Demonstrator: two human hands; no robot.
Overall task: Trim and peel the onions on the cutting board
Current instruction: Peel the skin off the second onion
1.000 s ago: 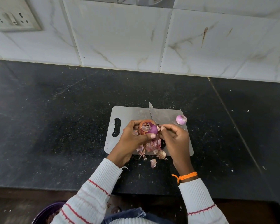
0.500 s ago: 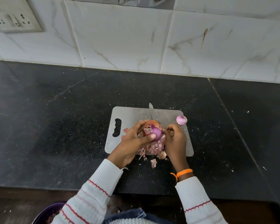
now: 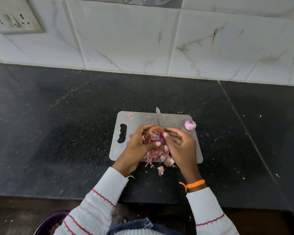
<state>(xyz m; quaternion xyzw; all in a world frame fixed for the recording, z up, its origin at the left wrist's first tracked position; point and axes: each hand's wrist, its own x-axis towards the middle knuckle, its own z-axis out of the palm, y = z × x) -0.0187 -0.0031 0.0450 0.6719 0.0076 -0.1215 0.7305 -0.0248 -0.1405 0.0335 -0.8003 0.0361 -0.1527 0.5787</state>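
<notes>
Left hand [image 3: 139,143] gripping half-peeled red onion [image 3: 157,137] over cutting board [image 3: 143,118], right hand [image 3: 180,143] pinching its skin, knife [image 3: 159,118] lying behind.

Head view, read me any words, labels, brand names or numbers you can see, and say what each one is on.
None can be read.
Socket plate: no marking shows.
Knife: no brand shows on the blade.
Cutting board: plain.
Wall tiles: veining only, no text.
</notes>
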